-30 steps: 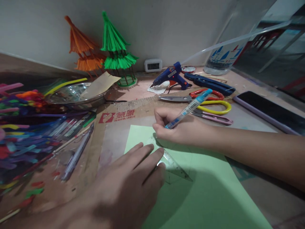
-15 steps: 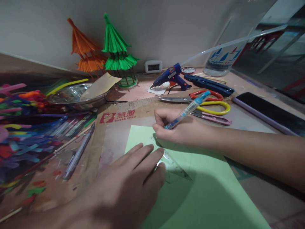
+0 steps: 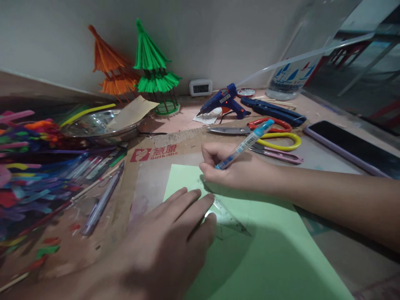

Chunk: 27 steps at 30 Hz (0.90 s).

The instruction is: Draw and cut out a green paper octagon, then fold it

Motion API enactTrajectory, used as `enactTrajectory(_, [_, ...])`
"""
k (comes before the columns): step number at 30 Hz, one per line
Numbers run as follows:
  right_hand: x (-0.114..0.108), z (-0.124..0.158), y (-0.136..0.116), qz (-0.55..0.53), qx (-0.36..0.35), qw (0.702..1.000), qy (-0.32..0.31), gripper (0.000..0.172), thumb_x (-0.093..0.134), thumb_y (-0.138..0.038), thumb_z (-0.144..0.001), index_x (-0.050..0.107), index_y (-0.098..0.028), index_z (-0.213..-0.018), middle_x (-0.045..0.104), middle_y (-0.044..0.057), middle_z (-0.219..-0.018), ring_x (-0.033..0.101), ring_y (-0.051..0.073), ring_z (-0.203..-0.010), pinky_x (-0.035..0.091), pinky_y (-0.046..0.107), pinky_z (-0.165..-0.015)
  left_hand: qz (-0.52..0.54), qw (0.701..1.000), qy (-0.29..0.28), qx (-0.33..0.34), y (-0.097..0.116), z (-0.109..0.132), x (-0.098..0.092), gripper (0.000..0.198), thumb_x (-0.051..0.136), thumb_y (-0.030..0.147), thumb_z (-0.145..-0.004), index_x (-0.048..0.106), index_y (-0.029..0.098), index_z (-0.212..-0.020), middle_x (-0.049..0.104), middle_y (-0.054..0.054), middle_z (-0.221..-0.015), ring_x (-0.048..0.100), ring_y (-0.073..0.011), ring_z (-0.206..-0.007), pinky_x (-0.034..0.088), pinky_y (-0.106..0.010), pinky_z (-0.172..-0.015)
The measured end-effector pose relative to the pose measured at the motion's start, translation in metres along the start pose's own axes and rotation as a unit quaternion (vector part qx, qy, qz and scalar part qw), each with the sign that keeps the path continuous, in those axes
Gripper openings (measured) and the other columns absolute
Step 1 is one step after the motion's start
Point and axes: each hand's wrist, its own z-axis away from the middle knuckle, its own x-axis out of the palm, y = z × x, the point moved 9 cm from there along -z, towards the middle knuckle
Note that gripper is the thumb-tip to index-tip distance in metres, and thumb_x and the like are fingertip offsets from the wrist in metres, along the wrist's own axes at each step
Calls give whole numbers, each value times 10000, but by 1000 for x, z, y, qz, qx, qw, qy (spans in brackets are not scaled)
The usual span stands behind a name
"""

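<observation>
A sheet of light green paper lies in front of me, with faint lines drawn on it. On the paper rests a clear triangular set square. My left hand lies flat, its outstretched fingertips pressing the set square down from the left. Above it, my right hand grips a light-blue and clear pen, slanted up to the right. The pen's tip is hidden by the right hand's fingers, near the set square's upper corner.
Behind my right hand lie scissors, a blue glue gun, a dark-blue utility knife and a phone. A metal bowl and colourful pipe cleaners are left. Green and orange towers stand behind.
Almost nothing differs. Both hands, the pen and the set square keep the same places, apart from a very slight shift of the whole view.
</observation>
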Motion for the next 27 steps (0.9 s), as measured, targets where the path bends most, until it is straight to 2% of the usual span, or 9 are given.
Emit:
enactTrajectory(7, [-1, 0, 0, -2, 0, 1000, -1, 233, 570, -152, -805, 393, -228, -672, 380, -86, -595, 346, 87, -547, 239, 263, -518, 7, 1000, -1, -2, -1, -4, -8, 447, 290, 143, -1044, 732, 200, -1006, 760, -66, -1207, 687, -259, -1070, 610, -423, -969])
enactTrajectory(11, [-1, 0, 1, -5, 6, 1000, 0, 234, 577, -149, -798, 397, -227, -671, 379, -87, -593, 342, 87, -544, 242, 260, -518, 7, 1000, 2, 2, 0, -5, -7, 479, 263, 128, -1037, 736, 193, -996, 771, -78, -1183, 701, -277, -1044, 633, -441, -905])
enactTrajectory(17, [-1, 0, -1, -7, 3, 1000, 5, 249, 584, -131, -791, 393, -223, -660, 382, -90, -586, 342, 77, -533, 251, 249, -514, 15, 1000, 1, -1, -1, -3, -4, 441, 290, 140, -1028, 722, 208, -965, 771, -66, -1179, 701, -261, -1034, 627, -420, -915])
enactTrajectory(22, [-11, -3, 12, -76, 44, 995, 43, 258, 585, -229, -884, 414, -228, -690, 472, -98, -494, 413, 74, -457, 297, 224, -481, 50, 999, 7, -10, -3, -4, -2, 383, 324, 146, -1021, 700, 209, -988, 759, -64, -1204, 690, -252, -1060, 605, -408, -955])
enactTrajectory(27, [-30, -6, 7, -115, 36, 991, 58, 242, 661, -296, -914, 483, -219, -770, 541, -94, -468, 434, 64, -393, 317, 194, -435, 57, 998, 35, -17, -11, 0, -16, 270, 396, 172, -1035, 664, 199, -1052, 746, -80, -1223, 697, -260, -1046, 599, -429, -925])
